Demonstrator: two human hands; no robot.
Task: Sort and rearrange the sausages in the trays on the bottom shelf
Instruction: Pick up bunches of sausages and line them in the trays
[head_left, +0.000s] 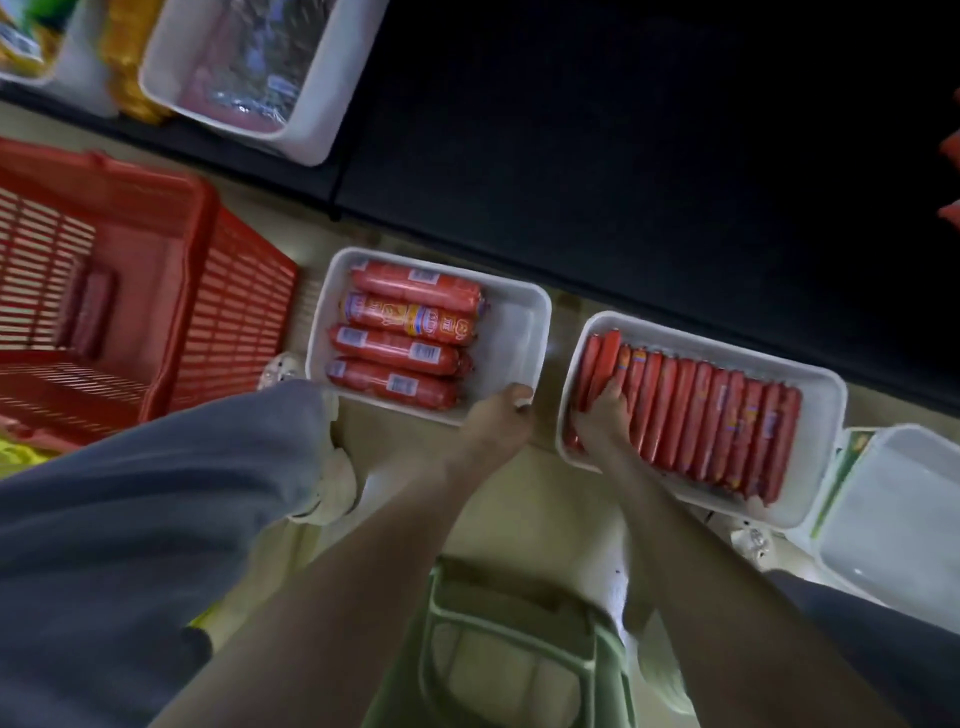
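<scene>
Prob. past halfway: thick sausages (405, 338) neat in L tray (535, 332), thin sausages (711, 415) in row in R tray (823, 415), both on floor (550, 478). Left hand (498, 415) grips L tray corner; right hand (605, 415) curled round leftmost ones, not yet flat.

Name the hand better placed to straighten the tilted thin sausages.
Right: the right hand is touching those thin sausages, while the left hand grips the corner of the thick-sausage tray.
</scene>
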